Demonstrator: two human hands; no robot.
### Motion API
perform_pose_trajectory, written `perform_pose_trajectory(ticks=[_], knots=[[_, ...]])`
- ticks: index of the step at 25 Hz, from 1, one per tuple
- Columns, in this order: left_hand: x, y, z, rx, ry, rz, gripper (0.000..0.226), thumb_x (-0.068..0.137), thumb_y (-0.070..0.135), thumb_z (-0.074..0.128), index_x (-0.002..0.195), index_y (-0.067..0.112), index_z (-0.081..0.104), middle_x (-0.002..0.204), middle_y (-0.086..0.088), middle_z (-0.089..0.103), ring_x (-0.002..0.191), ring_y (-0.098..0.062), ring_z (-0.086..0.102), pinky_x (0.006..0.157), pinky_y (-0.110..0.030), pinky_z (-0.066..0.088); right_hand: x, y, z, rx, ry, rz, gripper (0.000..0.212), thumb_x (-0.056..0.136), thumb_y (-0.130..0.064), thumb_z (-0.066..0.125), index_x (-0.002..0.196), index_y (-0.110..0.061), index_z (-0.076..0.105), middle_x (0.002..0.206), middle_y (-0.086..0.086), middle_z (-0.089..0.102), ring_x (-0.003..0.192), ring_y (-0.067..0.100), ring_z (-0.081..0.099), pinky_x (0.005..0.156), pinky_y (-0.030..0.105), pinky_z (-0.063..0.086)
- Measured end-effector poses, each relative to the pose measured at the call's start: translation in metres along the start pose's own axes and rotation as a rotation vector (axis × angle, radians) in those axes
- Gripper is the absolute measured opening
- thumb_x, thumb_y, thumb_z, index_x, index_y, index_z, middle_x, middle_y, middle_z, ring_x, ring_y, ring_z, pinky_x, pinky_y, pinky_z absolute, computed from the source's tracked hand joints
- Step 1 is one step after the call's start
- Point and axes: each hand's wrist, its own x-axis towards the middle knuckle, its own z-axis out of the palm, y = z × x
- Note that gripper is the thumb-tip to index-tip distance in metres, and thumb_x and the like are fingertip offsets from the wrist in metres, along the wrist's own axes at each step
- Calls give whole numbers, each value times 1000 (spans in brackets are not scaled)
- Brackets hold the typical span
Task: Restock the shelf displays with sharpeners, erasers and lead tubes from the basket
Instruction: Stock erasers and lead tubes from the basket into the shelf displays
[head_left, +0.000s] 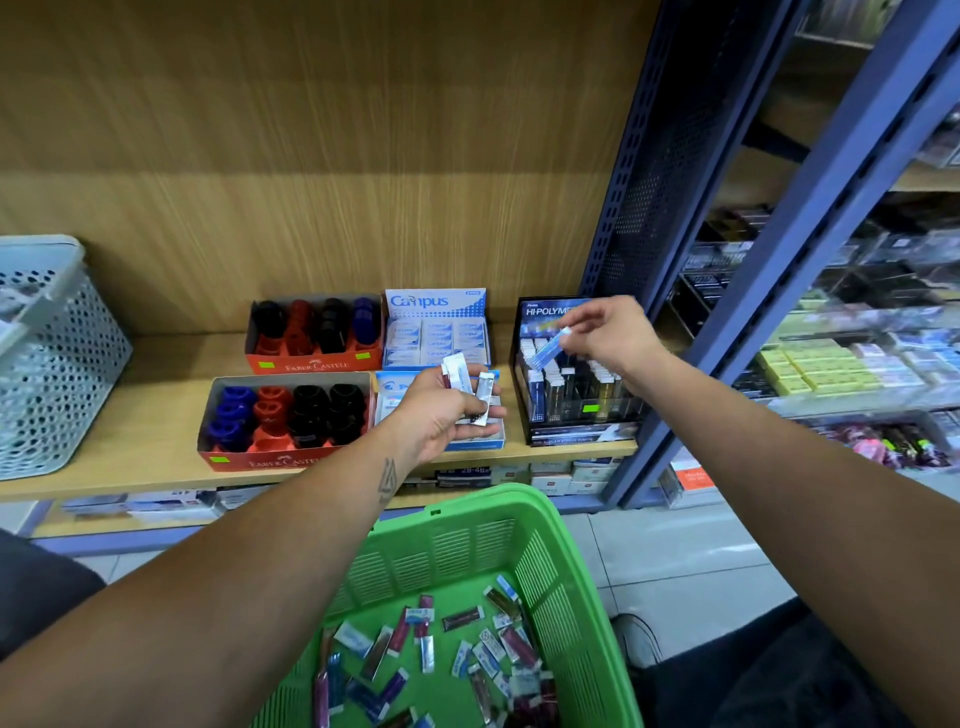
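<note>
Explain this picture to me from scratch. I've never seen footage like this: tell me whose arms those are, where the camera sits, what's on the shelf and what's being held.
There is no machine: a person wears one camera on the head, looking down at their own two arms. The left hand holds a small bunch of lead tubes. The right hand pinches a single blue tube just above the black Hi-Polymer display, which has rows of tubes standing in it. On the wooden shelf also sit two Faber-Castell boxes of sharpeners, a Campus eraser box and a grey perforated basket. Below, the green basket holds many more loose tubes.
</note>
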Motion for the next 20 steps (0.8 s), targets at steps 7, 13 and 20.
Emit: perform_pose_trajectory(ticks=[7,13,20], knots=[[19,13,30,17,12,8,45,86,-23,51,121,4,59,111,-22,70,84,-32,71,76,-50,61,30,17,-21,-337,197,-143,16,89,0,69,94,-13,76,90,4,68,86,19,64,85,29,55],[32,14,33,24,64,16,47,87,-22,53,130,-4,46,107,-28,66,78,-33,73,73,-45,62,28,24,6,-319,-99,-174,18,81,2,77,84,-15,73,88,7,73,80,15,67,82,28,57],[30,5,18,-19,110,-14,44,87,-20,57,126,-4,48,118,-31,62,81,-37,74,73,-45,62,19,30,29,-712,-215,-326,17,88,-7,71,102,-17,75,91,-4,69,88,13,64,81,24,50]])
